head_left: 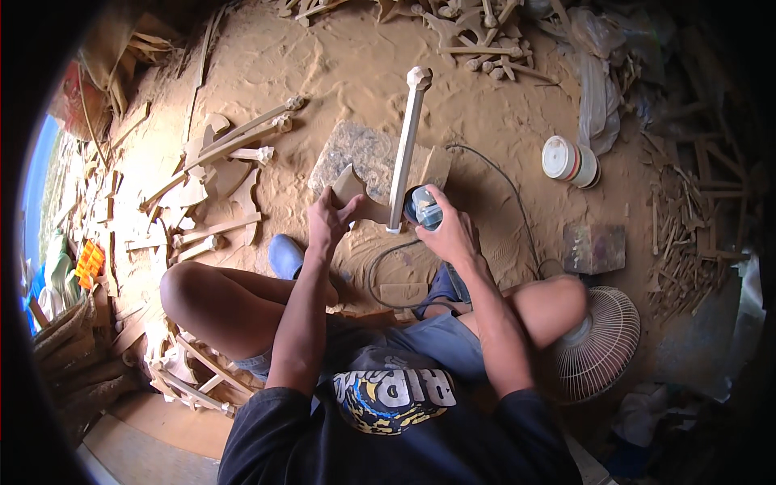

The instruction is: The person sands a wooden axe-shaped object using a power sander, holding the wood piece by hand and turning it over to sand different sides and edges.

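My left hand (327, 222) is closed on a curved, pale wooden bracket (368, 208), thumb on its upper face. The bracket meets the lower end of a long wooden furniture leg (406, 149), which points away from me with a knobbed far end. Whether the two are joined I cannot tell. Round a grey-blue corded power sander (425, 208) wrap the fingers of my right hand (451, 233). The sander sits just right of the leg's near end; its working face is mostly hidden. Under the wood lies a worn block (352, 149) on the dusty floor.
A black cable (517, 194) loops across the sawdust. Loose wooden legs and cut parts (218, 170) lie at left, with more (485, 48) at the far side. To the right are a white tub (570, 162), a scuffed block (594, 248) and a fan (598, 343) beside my knee.
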Available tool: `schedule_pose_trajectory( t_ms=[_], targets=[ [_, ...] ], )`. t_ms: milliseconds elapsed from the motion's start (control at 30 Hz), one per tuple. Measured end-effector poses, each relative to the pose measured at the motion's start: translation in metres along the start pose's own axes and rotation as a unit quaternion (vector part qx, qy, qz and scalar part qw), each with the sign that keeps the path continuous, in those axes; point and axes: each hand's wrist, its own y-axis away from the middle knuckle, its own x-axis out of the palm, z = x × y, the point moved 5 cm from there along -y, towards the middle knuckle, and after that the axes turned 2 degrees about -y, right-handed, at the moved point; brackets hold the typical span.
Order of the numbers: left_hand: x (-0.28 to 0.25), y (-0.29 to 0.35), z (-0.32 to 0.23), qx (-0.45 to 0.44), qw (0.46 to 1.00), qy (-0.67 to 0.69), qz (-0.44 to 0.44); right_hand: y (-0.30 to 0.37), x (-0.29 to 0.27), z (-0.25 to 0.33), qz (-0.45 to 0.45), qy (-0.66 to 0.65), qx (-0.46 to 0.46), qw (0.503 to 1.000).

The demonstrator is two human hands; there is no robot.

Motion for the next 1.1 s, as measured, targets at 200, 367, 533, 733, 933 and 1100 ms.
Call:
schedule_pose_trajectory(
  t_ms=[200, 367, 533, 733, 933, 1100],
  targets=[
    [-0.001, -0.002, 0.0, -0.006, 1.0, -0.012, 0.015, 0.001, 0.003, 0.011, -0.006, 0.048, 0.019, 0.999],
    [0.0, 0.0, 0.001, -0.016, 0.999, -0.021, 0.022, -0.005, 0.008, 0.005, -0.021, 0.082, -0.013, 0.996],
    [0.0, 0.003, -0.004, -0.007, 0.999, -0.027, 0.022, -0.011, 0.001, 0.014, -0.011, 0.13, -0.013, 0.991],
    [0.001, 0.009, 0.004, -0.027, 1.0, -0.012, -0.001, -0.019, -0.007, -0.007, -0.087, -0.039, -0.066, 0.993],
    [-0.001, 0.012, -0.008, -0.044, 0.999, 0.021, 0.004, -0.017, -0.006, -0.032, -0.051, -0.138, 0.003, 0.989],
    [-0.001, 0.011, -0.003, -0.003, 1.0, -0.008, -0.009, -0.021, 0.005, -0.049, -0.071, -0.13, -0.054, 0.988]
  ],
)
